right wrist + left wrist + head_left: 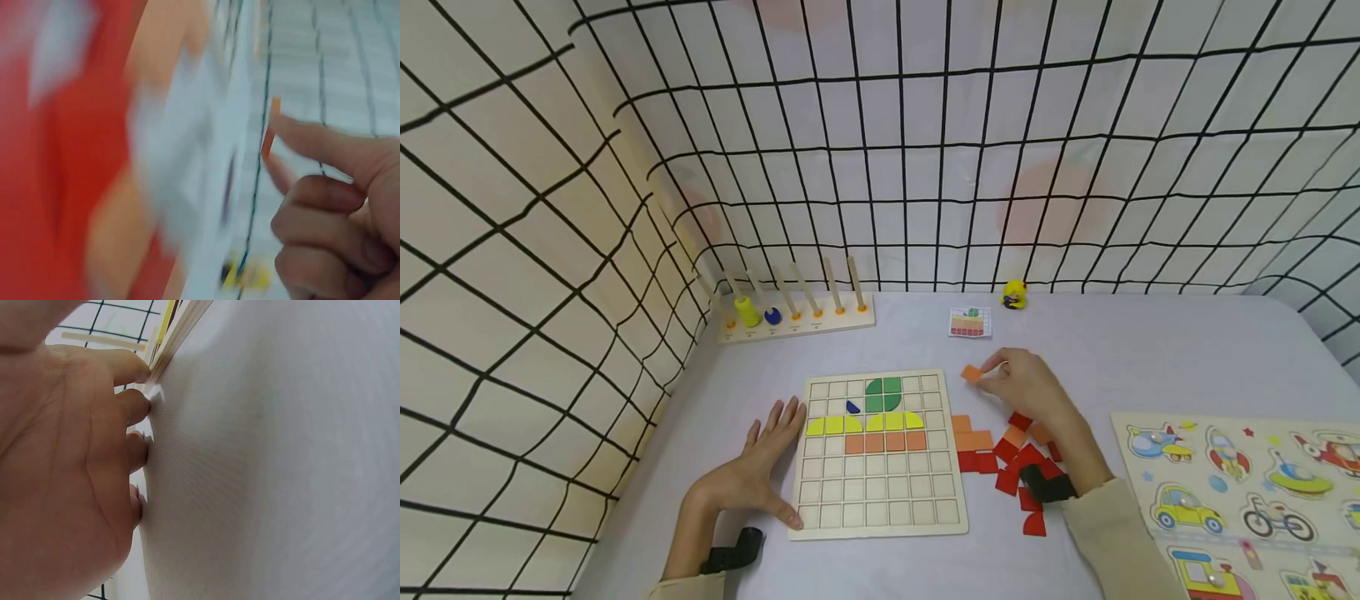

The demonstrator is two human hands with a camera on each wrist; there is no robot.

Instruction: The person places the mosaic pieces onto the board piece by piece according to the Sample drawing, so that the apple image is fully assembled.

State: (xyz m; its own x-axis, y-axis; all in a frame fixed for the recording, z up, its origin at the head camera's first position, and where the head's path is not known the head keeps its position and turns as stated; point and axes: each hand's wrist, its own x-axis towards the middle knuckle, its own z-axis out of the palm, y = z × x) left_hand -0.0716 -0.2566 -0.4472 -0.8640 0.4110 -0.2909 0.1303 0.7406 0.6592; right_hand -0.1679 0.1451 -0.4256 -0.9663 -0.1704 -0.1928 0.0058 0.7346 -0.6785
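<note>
Between thumb and fingertip, my right hand (pixel 1025 382) pinches an orange square tile (pixel 972 373), held just off the upper right corner of the grid board (pixel 880 508). The right wrist view shows the same orange tile (pixel 271 128) edge-on. My left hand (pixel 758 468) lies with spread fingers along the board's left edge, touching it with thumb and fingertips. On the board are green pieces (pixel 883 395), a small blue piece (pixel 852 407), a row of yellow pieces (pixel 865 423) and a row of orange squares (pixel 885 442).
Loose red and orange tiles (pixel 1007 455) lie right of the board. A picture card (pixel 970 322) and a yellow toy figure (pixel 1014 294) sit behind. A wooden peg stand (pixel 797 323) is back left, a vehicle puzzle board (pixel 1240 500) at right. Black netting (pixel 902 150) encloses the table.
</note>
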